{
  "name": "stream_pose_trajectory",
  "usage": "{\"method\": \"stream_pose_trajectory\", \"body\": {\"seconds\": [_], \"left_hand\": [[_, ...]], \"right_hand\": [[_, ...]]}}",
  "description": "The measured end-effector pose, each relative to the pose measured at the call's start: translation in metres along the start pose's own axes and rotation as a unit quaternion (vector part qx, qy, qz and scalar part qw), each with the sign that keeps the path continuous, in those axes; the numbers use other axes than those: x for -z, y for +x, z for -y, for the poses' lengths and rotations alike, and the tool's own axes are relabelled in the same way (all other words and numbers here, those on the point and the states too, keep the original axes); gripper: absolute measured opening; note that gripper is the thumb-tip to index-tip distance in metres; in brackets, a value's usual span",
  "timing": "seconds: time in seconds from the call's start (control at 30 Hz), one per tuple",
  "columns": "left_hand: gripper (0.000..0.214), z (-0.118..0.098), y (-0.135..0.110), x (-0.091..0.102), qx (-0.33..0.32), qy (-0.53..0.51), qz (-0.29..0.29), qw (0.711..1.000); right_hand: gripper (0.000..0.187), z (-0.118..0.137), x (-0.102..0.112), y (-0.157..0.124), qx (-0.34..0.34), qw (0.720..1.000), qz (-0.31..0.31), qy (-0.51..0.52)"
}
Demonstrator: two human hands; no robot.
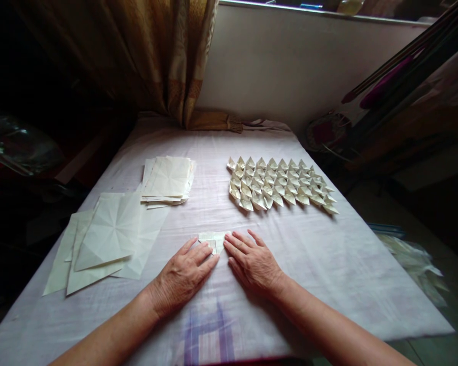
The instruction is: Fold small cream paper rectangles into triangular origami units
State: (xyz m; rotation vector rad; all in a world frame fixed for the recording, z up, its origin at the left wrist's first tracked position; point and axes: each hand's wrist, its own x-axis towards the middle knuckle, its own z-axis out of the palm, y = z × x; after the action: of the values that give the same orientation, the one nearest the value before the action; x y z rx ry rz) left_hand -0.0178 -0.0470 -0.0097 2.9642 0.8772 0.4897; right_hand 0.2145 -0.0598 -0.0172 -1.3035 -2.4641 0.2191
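Flanking a small folded paper [219, 238], left hand [185, 273] and right hand [255, 265] rest open, palms down — fingertips apparently holding it flat — boat-like folds [279, 186] ranked beyond the right, likely set clear.

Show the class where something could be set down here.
Bare cloth lies right of the right hand, in front of the folded pieces, and between the paper stack and curtain. Crowded: the left side, with overlapping loose sheets.

A lane of bare tablecloth [209, 178] runs forward between the paper stack [167, 178] and the rows of boat-shaped paper folds [278, 184]. Loose creased sheets [112, 231] obstruct the left hand's [185, 274] outer side; the right hand [256, 262] has open tablecloth rightward.
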Motion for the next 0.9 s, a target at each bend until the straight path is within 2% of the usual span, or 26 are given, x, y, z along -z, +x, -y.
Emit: {"method": "stream_pose_trajectory", "body": {"seconds": [0.1,0.23,0.43,0.53,0.67,0.73,0.9], "left_hand": [[0.027,0.0,-0.001,-0.003,-0.002,0.013,-0.014,1.0],[0.021,-0.002,0.003,-0.003,0.0,0.032,-0.001,0.999],[0.016,-0.009,0.005,-0.002,0.013,0.064,-0.016,0.998],[0.011,-0.016,0.012,-0.001,0.025,0.091,0.016,0.995],[0.008,-0.022,0.032,0.0,0.083,0.121,0.055,0.988],[0.011,-0.021,0.042,0.001,0.106,0.115,0.1,0.983],[0.015,-0.019,0.059,0.009,0.109,0.108,0.158,0.975]], "right_hand": [[0.035,0.005,-0.003,0.0,-0.028,0.999,-0.016,-0.02],[0.036,0.014,-0.01,0.001,-0.078,0.996,-0.026,-0.044],[0.041,0.02,-0.015,0.003,-0.153,0.987,-0.025,-0.035],[0.041,0.02,-0.012,0.005,-0.166,0.986,-0.023,-0.025],[0.038,0.018,-0.009,0.007,-0.172,0.985,-0.018,-0.019],[0.037,0.018,-0.008,0.007,-0.171,0.985,-0.015,-0.016],[0.037,0.016,-0.008,0.007,-0.159,0.987,-0.018,-0.015]]}}
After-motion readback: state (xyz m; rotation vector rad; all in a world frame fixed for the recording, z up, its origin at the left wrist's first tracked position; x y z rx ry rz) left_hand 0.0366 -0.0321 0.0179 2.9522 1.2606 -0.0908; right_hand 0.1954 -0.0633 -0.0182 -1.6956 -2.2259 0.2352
